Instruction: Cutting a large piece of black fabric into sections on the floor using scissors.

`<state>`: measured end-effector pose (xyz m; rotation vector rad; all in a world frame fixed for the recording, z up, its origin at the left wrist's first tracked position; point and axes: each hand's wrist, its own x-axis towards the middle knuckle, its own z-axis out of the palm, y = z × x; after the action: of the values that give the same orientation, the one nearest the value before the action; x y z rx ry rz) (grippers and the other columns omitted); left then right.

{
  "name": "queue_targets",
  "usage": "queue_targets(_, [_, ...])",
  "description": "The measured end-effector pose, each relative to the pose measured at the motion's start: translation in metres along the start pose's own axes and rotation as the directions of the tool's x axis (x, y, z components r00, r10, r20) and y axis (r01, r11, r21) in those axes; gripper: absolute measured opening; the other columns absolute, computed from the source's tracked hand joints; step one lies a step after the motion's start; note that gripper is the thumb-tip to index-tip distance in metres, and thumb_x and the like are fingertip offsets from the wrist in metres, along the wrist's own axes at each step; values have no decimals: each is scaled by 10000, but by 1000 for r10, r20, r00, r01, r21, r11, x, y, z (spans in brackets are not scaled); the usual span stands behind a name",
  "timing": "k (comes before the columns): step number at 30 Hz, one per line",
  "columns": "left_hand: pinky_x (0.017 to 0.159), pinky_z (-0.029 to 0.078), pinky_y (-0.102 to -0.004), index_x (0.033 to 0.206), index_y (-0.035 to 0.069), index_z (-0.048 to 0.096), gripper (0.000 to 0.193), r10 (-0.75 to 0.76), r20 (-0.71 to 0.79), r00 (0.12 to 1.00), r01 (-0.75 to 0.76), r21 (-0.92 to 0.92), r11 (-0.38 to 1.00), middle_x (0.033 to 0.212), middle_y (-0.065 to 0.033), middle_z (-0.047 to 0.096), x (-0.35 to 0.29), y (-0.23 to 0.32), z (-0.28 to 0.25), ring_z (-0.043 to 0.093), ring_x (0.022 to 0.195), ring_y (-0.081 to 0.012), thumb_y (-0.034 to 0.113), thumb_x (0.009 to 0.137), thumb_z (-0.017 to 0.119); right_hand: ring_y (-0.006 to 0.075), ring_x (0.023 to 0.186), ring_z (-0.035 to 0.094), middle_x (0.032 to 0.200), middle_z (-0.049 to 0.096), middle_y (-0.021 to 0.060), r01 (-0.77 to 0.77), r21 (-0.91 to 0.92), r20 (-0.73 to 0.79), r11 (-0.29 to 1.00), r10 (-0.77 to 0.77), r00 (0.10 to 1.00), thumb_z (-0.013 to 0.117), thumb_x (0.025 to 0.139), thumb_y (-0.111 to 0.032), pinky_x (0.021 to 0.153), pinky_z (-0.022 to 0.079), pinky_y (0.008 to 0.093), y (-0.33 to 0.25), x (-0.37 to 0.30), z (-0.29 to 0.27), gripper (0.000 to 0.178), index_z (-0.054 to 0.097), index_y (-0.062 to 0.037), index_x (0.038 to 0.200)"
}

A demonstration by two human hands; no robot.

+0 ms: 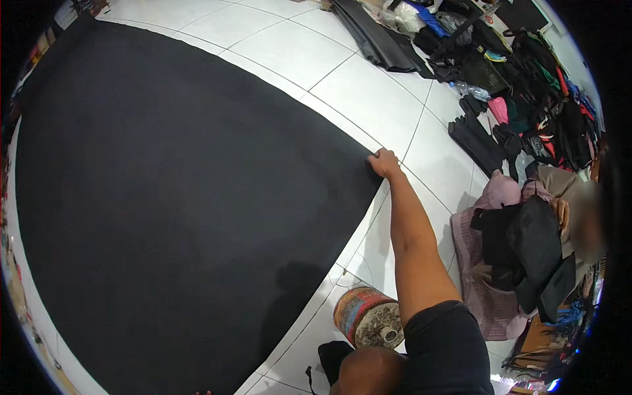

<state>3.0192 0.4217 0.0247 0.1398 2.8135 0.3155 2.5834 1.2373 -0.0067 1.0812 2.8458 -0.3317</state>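
Black across the frame's left and centre: a sheet (178,184) flat on white tiles (372,99), spreading leftward from the right hand (384,163), the only one in sight; long axis uncertain in the bent view. Outstretched from lower right on a nearly straight arm (413,247), with fingers closed on the sheet's right corner; no telling the left hand's state, out of view.

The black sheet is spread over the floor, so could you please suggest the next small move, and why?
I would perhaps have the right hand draw the black sheet gently outward, because that hand is at its corner and the sheet's far edge looks slightly wavy against the white tiles.
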Motion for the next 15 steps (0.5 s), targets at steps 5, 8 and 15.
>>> queue_targets(5, [937, 385, -584, 1251, 129, 590, 530, 15, 6, 1000, -15, 16, 1000, 1243, -318, 506, 4, -3, 1, 462, 1120, -502, 282, 781, 782, 341, 1026, 623, 1048, 653, 214, 55, 80, 61, 995, -60, 996, 629, 748, -387, 896, 491, 399, 9, 8, -9, 491, 619, -39, 1094])
queue_targets(8, [935, 387, -582, 1245, 125, 595, 531, 17, -5, 1000, -17, 29, 999, 1239, -319, 506, 1, 0, 0, 463, 1115, -504, 277, 774, 787, 330, 1008, 630, 1058, 654, 211, 85, 103, 98, 991, -95, 991, 648, 768, -353, 882, 488, 386, -2, -2, -15, 492, 590, -32, 1136])
queue_targets(15, [942, 387, -577, 1252, 115, 591, 547, 18, -6, 1000, -18, 30, 999, 1247, -321, 498, 8, 10, -9, 457, 1132, -502, 277, 769, 791, 325, 962, 642, 1052, 664, 211, 123, 260, -14, 958, -124, 992, 665, 816, -308, 850, 491, 375, 13, -11, -8, 422, 633, -13, 1118])
